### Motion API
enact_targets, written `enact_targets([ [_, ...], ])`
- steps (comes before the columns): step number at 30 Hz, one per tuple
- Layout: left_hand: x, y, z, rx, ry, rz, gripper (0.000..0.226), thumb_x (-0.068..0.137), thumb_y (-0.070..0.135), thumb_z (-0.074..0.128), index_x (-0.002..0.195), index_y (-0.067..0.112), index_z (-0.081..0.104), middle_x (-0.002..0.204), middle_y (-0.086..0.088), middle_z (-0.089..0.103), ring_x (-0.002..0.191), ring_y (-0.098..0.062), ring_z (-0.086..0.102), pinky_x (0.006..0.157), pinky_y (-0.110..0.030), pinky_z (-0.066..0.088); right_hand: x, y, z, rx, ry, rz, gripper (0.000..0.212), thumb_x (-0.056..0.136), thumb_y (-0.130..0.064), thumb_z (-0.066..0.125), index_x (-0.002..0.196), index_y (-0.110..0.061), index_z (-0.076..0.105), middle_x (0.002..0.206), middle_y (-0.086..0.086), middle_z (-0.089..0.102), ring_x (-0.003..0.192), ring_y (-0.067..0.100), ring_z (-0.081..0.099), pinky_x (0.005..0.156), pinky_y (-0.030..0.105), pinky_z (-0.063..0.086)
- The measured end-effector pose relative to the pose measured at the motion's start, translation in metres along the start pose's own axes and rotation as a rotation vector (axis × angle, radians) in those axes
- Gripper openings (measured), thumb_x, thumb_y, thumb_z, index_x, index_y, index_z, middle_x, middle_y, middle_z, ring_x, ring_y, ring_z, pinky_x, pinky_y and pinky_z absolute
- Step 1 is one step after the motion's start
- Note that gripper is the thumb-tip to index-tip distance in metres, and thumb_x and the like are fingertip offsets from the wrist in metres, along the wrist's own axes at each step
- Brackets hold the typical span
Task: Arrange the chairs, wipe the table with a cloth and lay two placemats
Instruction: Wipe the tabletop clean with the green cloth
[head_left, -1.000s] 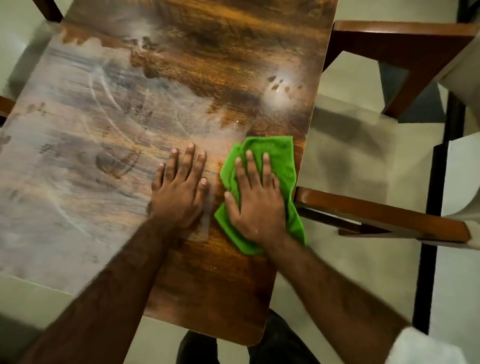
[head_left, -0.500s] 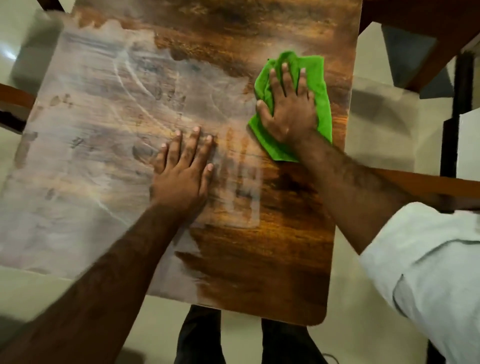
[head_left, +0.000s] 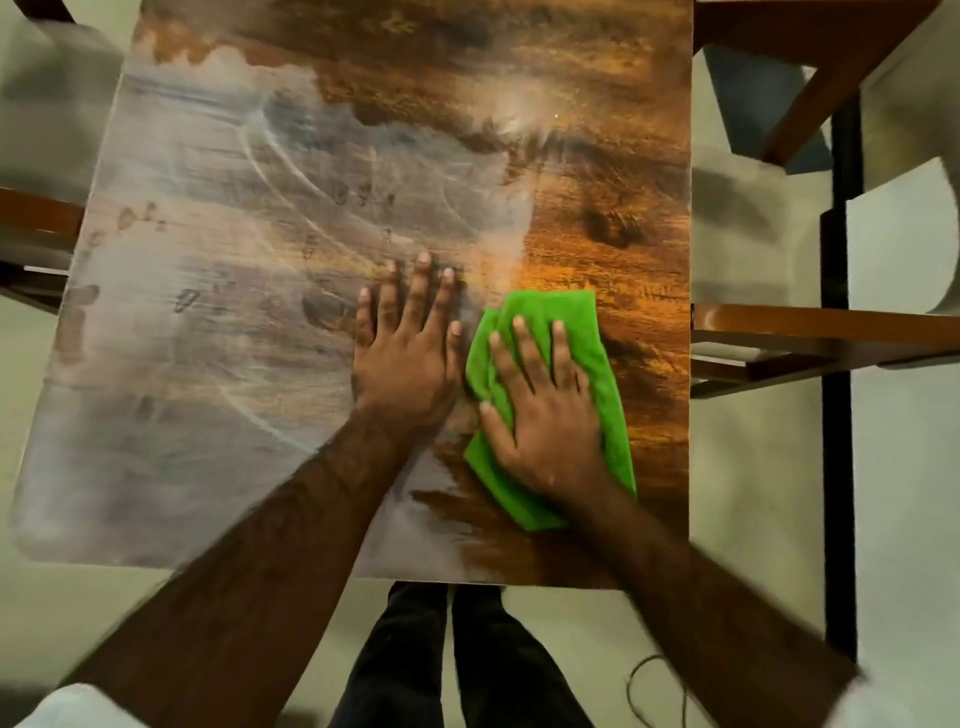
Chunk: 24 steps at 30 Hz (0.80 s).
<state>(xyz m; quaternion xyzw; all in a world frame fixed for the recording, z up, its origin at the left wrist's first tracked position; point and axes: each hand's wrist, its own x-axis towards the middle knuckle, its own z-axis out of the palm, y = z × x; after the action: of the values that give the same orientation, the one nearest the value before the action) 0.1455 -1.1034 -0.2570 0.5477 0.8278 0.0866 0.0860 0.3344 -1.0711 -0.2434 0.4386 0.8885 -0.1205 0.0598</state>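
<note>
Drawn back within the last half second from the far right of the table (head_left: 597, 130) to its near right part: a green cloth (head_left: 597, 332), now just beside the left hand (head_left: 410, 358). Left hand itself unmoved.

Seen from above, looking straight down on a wooden table top. Right hand (head_left: 545, 410) spread flat on the cloth, fingers straight, palm pressing down, nothing gripped or pinched. Left hand flat on bare wood, fingers straight and close together, holding nothing, apparently bracing.

Left of the hands, a broad dull grey film marked with fingerprints and curved streaks. Right of the hands, glossy brown wood, looking clean. A wooden chair on the right (head_left: 821, 327) and a wooden chair on the left (head_left: 36, 213), both close to the table edges. No placemats in view. Dark trouser legs (head_left: 467, 660) below the near edge.

Judged as mid-wipe, with more than half of the top still hazy.

To do this step well:
- Keep the palm flat and the pressure even.
- Work in long overlapping passes from the clean side into the grey film.
- Carry each pass right over the table edge.
- Lift the bracing hand before wiping beneath it, and rest it only on unwiped wood, to avoid fresh prints.
- Refold the cloth to a clean face once soiled.
</note>
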Motion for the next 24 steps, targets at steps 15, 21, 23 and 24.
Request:
enact_targets([
  [15,0.006,-0.021,0.001,-0.017,0.009,0.087,0.062,0.117,0.042,0.024,0.177,0.028,0.022,0.186,0.003,0.014,0.173,-0.028,0.009,0.137,-0.056,0.013,0.017,-0.033,0.006,0.062,0.106,0.106,0.08,0.109,-0.06,0.036,0.177,-0.024,0.014,0.186,0.002,0.004,0.172,0.033,-0.002,0.132,0.051,0.022],
  [21,0.009,-0.032,-0.015,-0.286,-0.094,0.065,0.069,0.111,0.049,0.016,0.174,0.027,0.035,0.183,0.009,0.024,0.172,-0.022,0.012,0.138,-0.052,0.008,-0.066,-0.055,0.016,0.212,-0.02,0.103,0.079,0.111,-0.061,0.036,0.178,-0.03,0.007,0.185,-0.005,-0.009,0.171,0.027,-0.016,0.134,0.054,0.015],
  [23,0.004,-0.029,-0.021,-0.286,-0.125,0.062,0.073,0.111,0.053,0.014,0.175,0.024,0.03,0.185,0.003,0.019,0.173,-0.024,0.008,0.138,-0.054,0.005,-0.057,-0.037,0.002,0.329,0.003,0.04,0.072,0.114,-0.053,0.034,0.177,-0.031,0.008,0.186,-0.005,-0.005,0.172,0.024,-0.011,0.138,0.054,0.01],
  [24,-0.002,-0.022,-0.024,-0.239,-0.12,0.064,0.074,0.111,0.054,0.015,0.176,0.022,0.027,0.186,0.0,0.016,0.173,-0.027,0.006,0.138,-0.056,0.004,-0.05,-0.02,-0.005,0.342,0.062,0.036,0.069,0.114,-0.047,0.034,0.177,-0.029,0.013,0.186,-0.002,0.001,0.172,0.026,-0.003,0.137,0.054,0.012],
])
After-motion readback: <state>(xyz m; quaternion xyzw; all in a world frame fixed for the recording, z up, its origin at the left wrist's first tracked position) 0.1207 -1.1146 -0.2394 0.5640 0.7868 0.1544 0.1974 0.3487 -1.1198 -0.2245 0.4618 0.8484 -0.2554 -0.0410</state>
